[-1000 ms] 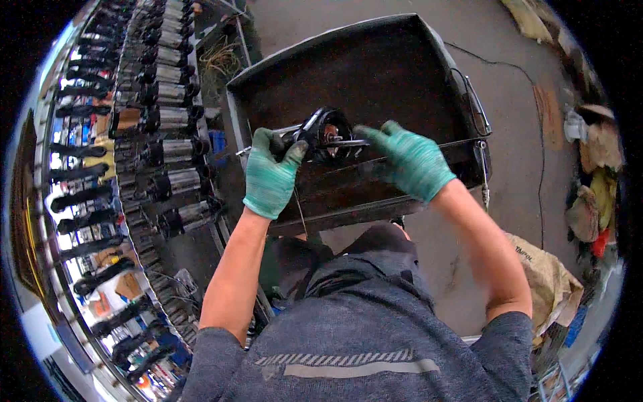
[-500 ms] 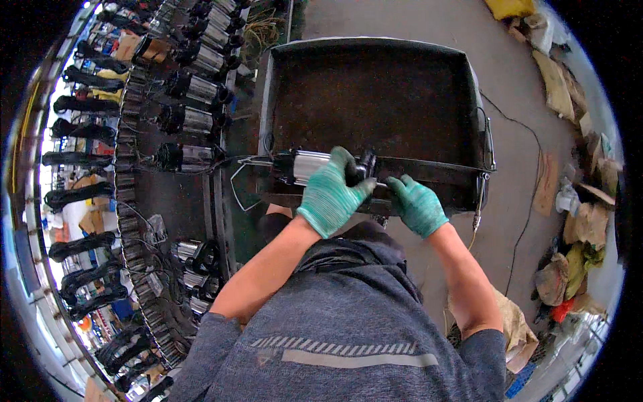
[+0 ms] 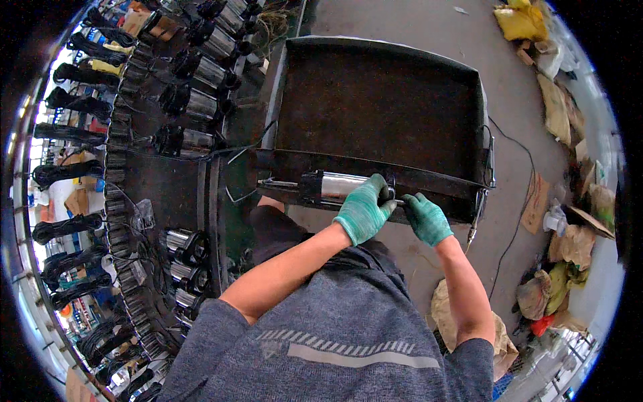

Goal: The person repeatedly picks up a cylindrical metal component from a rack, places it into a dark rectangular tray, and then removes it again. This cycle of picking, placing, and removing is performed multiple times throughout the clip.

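Observation:
A silver cylindrical motor or pump (image 3: 340,185) with black end parts lies sideways along the near edge of a dark metal tray (image 3: 375,44). My left hand (image 3: 365,212), in a green glove, is wrapped over its right end and covers part of the black fitting there. Just to the right, my right hand (image 3: 427,219), also gloved, has its fingers pinched around a thin rod-like piece (image 3: 400,202) pointing at that end. Most of this piece is hidden by the fingers. A narrow metal shaft (image 3: 278,183) sticks out of the cylinder's left end.
Several similar silver-and-black cylinders (image 3: 194,143) stand in rows to the left, beside coiled black cables (image 3: 70,134). A loose cable (image 3: 530,167) crosses the floor on the right, near a flat cardboard piece (image 3: 535,204) and heaped sacks (image 3: 569,242).
The cylinder and both hands appear slightly lower and further right, and the whole view has shifted too. Both hands keep their hold at the cylinder's right end.

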Available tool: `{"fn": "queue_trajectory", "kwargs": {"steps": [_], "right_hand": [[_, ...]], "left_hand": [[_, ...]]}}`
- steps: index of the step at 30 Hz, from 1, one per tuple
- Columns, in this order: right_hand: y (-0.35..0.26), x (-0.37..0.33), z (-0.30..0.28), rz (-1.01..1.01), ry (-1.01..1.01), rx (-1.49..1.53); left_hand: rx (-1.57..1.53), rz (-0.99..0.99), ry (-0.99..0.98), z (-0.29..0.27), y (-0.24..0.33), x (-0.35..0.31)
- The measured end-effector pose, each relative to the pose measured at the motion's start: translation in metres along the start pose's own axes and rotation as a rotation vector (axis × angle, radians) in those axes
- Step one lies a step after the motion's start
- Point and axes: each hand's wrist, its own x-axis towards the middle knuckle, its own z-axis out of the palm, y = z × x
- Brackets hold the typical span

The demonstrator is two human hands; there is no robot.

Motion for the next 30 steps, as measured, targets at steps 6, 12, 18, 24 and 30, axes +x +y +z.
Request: {"fn": "queue_trajectory", "kwargs": {"steps": [6,12,18,24,30], "right_hand": [[-0.001,0.004,-0.011,0.126,-0.232,-0.055],[-0.034,0.019,-0.049,0.155,0.010,0.099],[-0.107,0.083,-0.049,-0.018,0.130,0.122],[-0.109,0.085,-0.017,0.014,0.238,0.061],[-0.108,0.086,-0.017,-0.023,0.231,0.034]], "left_hand": [[0.195,0.276,0.187,-0.058,-0.051,-0.011],[0.588,-0.126,0.327,-0.190,-0.142,-0.052],[-0.299,-0.344,-0.063,-0.197,-0.196,-0.054],[-0.439,-0.308,-0.031,-0.204,-0.199,-0.049],[-0.029,-0.346,0.010,-0.191,-0.220,-0.030]]}}
